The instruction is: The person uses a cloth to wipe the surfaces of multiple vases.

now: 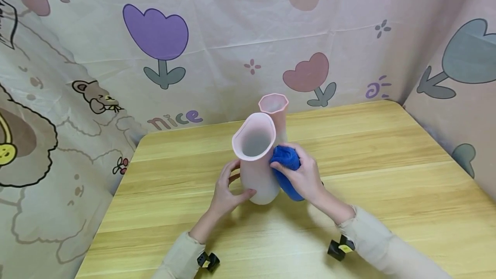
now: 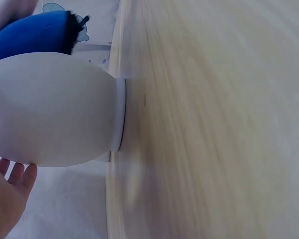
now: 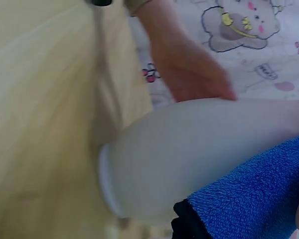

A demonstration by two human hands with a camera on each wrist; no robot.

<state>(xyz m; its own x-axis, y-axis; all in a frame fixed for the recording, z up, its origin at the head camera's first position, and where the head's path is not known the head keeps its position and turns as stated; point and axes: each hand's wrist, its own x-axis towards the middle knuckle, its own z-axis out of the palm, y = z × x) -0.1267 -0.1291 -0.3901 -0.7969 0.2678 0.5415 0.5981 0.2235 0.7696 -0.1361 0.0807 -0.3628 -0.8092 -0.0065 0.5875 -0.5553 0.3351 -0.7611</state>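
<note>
A vase with a wavy pink rim and a pale, rounded lower body stands upright on the table. My left hand holds its left side low down, thumb across the front and fingertips against the wall. On the other side, my right hand grips a bunched blue terry cloth against the vase. The cloth has a dark edge and hangs down along the vase in the right wrist view. The vase's foot rests on the wood in the left wrist view.
Close behind stands a second, narrower pink vase with an angular rim, partly hidden by the front vase and the right hand. A printed curtain hangs along the table's back and sides. Small black cameras sit at both wrists.
</note>
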